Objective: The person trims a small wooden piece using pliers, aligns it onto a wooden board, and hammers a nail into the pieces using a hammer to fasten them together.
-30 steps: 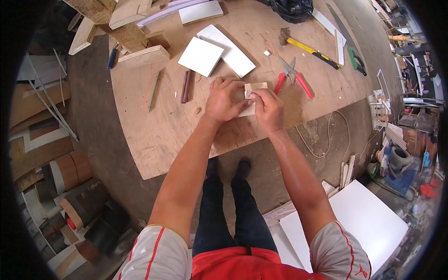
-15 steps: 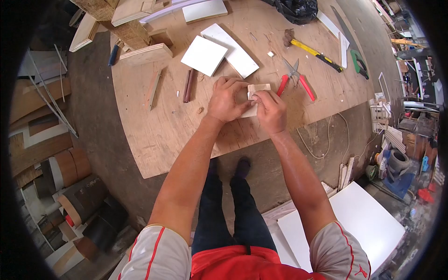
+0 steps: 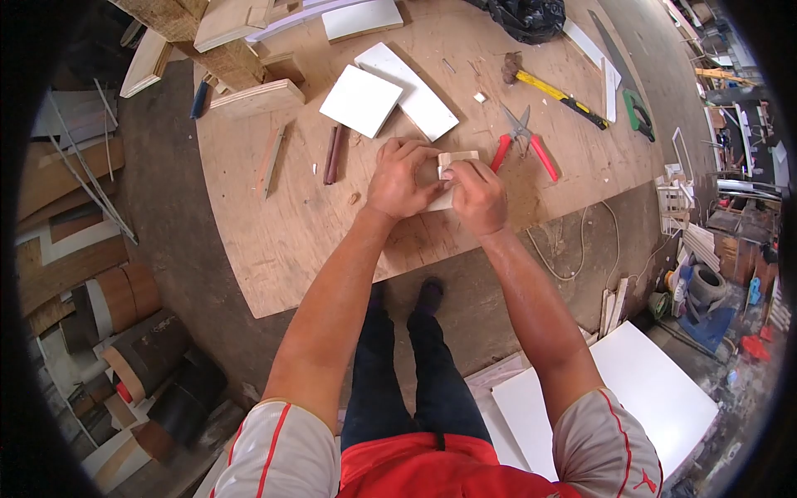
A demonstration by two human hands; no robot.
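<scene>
A small pale wooden block [image 3: 458,156] lies near the table's front edge, with a white piece [image 3: 442,202] under or beside it. My left hand [image 3: 401,179] wraps round the left side of this small work and steadies it. From the right, my right hand [image 3: 479,194] pinches at the block's near side, its fingertips close to my left thumb. What the right fingertips hold is too small and hidden to name. Red-handled snips [image 3: 521,138] lie half open just right of my hands. White boards [image 3: 360,100] rest beyond my left hand.
On the plywood table [image 3: 274,241] lie a yellow hammer [image 3: 560,95], a green-handled saw [image 3: 638,114], brown strips [image 3: 334,154] and a black bag [image 3: 529,18]. A wooden frame [image 3: 257,99] stands at the back left. A large white panel [image 3: 639,398] is at the lower right.
The camera view has shifted slightly. Both hands keep nearly the same place at the block, with only small movement of the right fingers.
</scene>
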